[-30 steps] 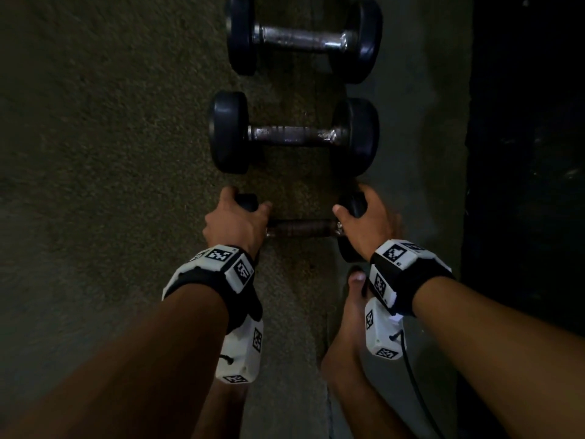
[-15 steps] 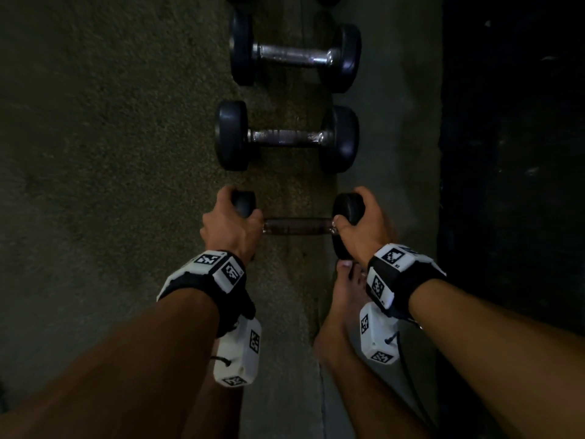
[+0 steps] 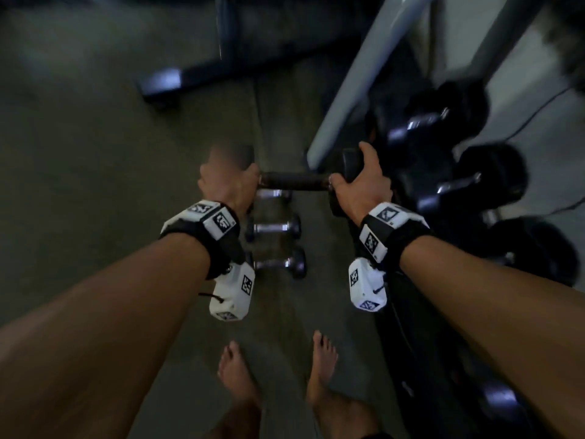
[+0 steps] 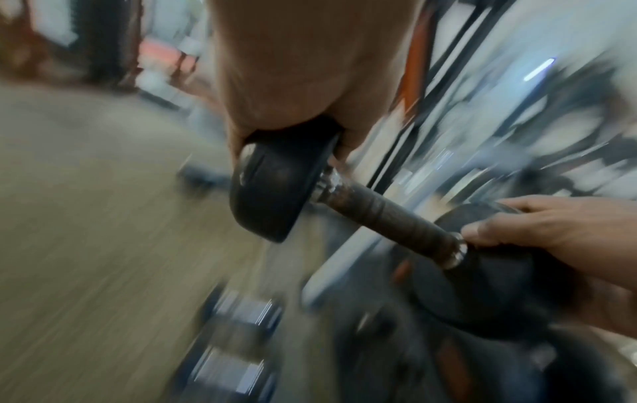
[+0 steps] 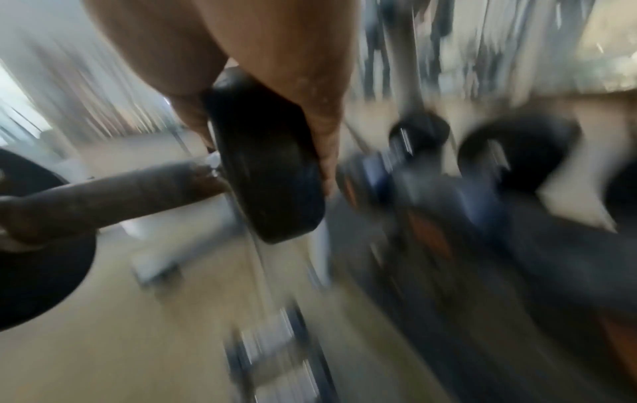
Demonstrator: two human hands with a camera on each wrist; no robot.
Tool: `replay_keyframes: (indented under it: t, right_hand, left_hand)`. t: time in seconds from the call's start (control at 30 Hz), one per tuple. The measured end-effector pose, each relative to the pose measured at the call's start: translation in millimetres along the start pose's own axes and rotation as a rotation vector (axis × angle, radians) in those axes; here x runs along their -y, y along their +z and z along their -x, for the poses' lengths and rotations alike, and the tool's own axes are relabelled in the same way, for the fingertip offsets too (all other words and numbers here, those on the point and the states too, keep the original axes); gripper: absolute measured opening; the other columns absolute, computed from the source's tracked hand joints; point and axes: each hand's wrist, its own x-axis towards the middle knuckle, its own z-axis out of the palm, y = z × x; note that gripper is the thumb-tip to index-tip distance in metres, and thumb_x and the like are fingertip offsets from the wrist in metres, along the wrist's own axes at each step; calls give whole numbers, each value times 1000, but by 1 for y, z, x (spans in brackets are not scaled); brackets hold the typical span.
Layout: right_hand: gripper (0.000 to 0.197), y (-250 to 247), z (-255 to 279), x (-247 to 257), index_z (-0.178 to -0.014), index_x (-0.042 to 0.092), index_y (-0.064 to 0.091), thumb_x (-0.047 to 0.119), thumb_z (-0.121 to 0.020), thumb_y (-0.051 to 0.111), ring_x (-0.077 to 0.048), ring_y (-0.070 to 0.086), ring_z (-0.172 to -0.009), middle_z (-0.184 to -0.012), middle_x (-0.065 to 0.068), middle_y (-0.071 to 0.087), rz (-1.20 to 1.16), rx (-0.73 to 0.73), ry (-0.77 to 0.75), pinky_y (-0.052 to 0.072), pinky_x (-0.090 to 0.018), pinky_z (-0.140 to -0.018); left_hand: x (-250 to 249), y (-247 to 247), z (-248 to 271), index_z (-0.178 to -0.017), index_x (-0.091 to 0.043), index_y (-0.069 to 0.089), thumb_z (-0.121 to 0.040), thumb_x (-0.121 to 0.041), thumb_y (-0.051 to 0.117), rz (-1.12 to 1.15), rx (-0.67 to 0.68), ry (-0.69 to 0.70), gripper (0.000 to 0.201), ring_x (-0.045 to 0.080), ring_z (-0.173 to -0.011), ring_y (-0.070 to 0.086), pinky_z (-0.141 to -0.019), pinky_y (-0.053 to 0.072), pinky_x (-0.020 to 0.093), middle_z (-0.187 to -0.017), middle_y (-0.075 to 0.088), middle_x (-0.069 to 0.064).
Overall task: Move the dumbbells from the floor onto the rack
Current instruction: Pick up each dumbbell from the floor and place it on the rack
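- Off the floor (image 3: 95, 185), between your two hands, the dumbbell (image 3: 294, 181) hangs with its long axis running left to right, level.
- The rack (image 3: 345, 90) lies to your right; your right hand (image 3: 361, 185) is nearer it.
- Your left hand (image 3: 228, 185) is clamped over the left head, your right hand over the right head, handle bare.
- More dumbbells on the floor (image 3: 275, 228) wait below.

Head view is really dim and murky, mostly dark greys, with the right side sinking into near-black shadow. Edges bend from the wide lens and the top looks smeared. Both wrist views are much brighter, washed-out white on the background, but heavily motion-blurred, streaky everywhere. Only the dumbbell (image 4: 348, 207) stays fairly sharp, with a small glint on its metal collar.
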Motion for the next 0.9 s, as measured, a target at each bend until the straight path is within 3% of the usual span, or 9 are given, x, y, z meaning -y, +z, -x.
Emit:
replay_keyframes:
  t: [0.1, 0.27, 0.4, 0.5, 0.6, 0.67, 0.8, 0.9]
  right_hand:
    - [84, -84, 0, 75, -150, 25, 17, 38, -83, 66, -41, 51, -120, -134, -19, 53, -93, -117, -82, 39, -42, -102]
    - [64, -207, 18, 169, -137, 18, 39, 39, -82, 66, -38, 57, -112, -122, -15, 60, -238, -346, -311, 44, -45, -97]
    - [62, -303, 56, 219, -138, 19, 39, 34, -84, 66, -31, 57, -112, -124, -7, 61, -357, -517, -490, 42, -35, -94]
    - [62, -352, 86, 245, -137, 20, 40, 36, -83, 66, -30, 59, -108, -120, -4, 63, -401, -651, -558, 43, -33, -91]
    - [65, -393, 109, 267, -138, 21, 38, 37, -82, 67, -28, 61, -107, -120, -3, 63, -405, -761, -626, 44, -37, -95]
    - [63, -420, 132, 284, -138, 20, 39, 34, -84, 67, -26, 60, -109, -122, -2, 62, -392, -841, -669, 42, -33, -96]
    - [60, -450, 178, 312, -136, 20, 41, 33, -83, 67, -21, 63, -103, -119, -1, 64, -407, -1035, -755, 49, -31, -96]
    - [61, -457, 210, 324, -137, 16, 42, 30, -84, 67, -10, 57, -92, -118, -1, 63, -379, -1155, -735, 43, -14, -82]
  left_hand:
    - [-95, -61, 10, -126, -13, 56, -78, -39, 67, 69, -122, 166, 56, 39, -113, 57, -97, 44, 40, -119, 64, 16]
    - [-228, -152, 45, -133, -15, 54, -78, -38, 71, 204, -323, 440, 62, 36, -114, 58, -100, 45, 42, -120, 67, 13]
    - [-306, -213, 96, -131, -16, 56, -79, -38, 71, 336, -460, 643, 59, 31, -111, 61, -98, 47, 43, -118, 68, 9]
    - [-342, -249, 131, -134, -14, 54, -81, -35, 71, 410, -507, 761, 59, 29, -113, 59, -98, 45, 35, -122, 66, 6]
    - [-373, -273, 152, -132, -13, 55, -82, -31, 72, 489, -550, 855, 56, 22, -106, 61, -84, 40, 21, -120, 66, 5]
    - [-393, -295, 165, -129, -13, 57, -82, -32, 72, 557, -553, 915, 53, 17, -99, 60, -78, 35, 15, -116, 66, 3]
    - [-418, -339, 184, -129, -12, 58, -80, -37, 71, 673, -516, 1042, 57, 22, -105, 61, -92, 49, 33, -118, 66, 4]
    - [-426, -366, 194, -123, -17, 61, -76, -39, 69, 749, -462, 1085, 53, 23, -107, 60, -95, 49, 42, -114, 64, -6]
